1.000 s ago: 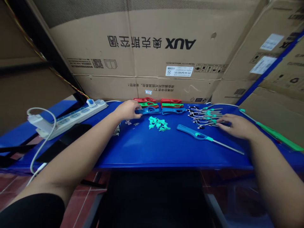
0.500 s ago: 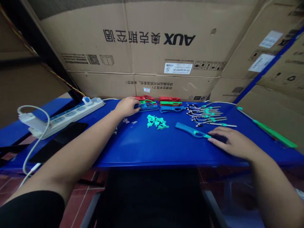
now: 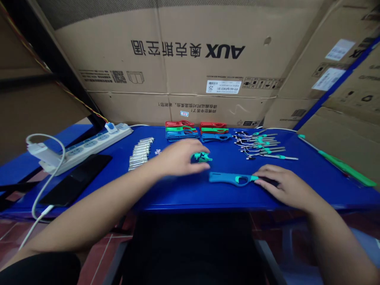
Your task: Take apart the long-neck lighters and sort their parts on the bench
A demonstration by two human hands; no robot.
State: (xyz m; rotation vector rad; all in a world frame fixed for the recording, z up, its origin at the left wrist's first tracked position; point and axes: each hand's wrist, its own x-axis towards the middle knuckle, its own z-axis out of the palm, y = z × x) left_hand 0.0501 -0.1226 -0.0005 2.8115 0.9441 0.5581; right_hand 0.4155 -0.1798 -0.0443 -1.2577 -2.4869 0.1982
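Observation:
My right hand [image 3: 277, 183] pinches the dark and teal front end of a blue lighter [image 3: 225, 178], whose body points left above the blue table. My left hand [image 3: 185, 158] is in mid-table, fingers curved and apart, over the pile of teal plastic pieces [image 3: 202, 156], which it partly hides. No object shows between its fingers. Behind it lie two stacks of red, green and blue shells, one on the left [image 3: 181, 132] and one on the right [image 3: 216, 136]. Metal tubes with teal parts and wires [image 3: 265, 146] lie at the right.
Silver cylinders [image 3: 141, 153] stand in a row left of centre. A black phone [image 3: 75, 180] and a white power strip [image 3: 89, 146] with cables lie at the left. A green lighter [image 3: 344, 166] lies far right. Cardboard [image 3: 184, 79] walls the back.
My left hand has moved from the left stack of shells toward me and right, to the teal pieces. The blue lighter in my right hand has shifted left and nearer, and lies straighter.

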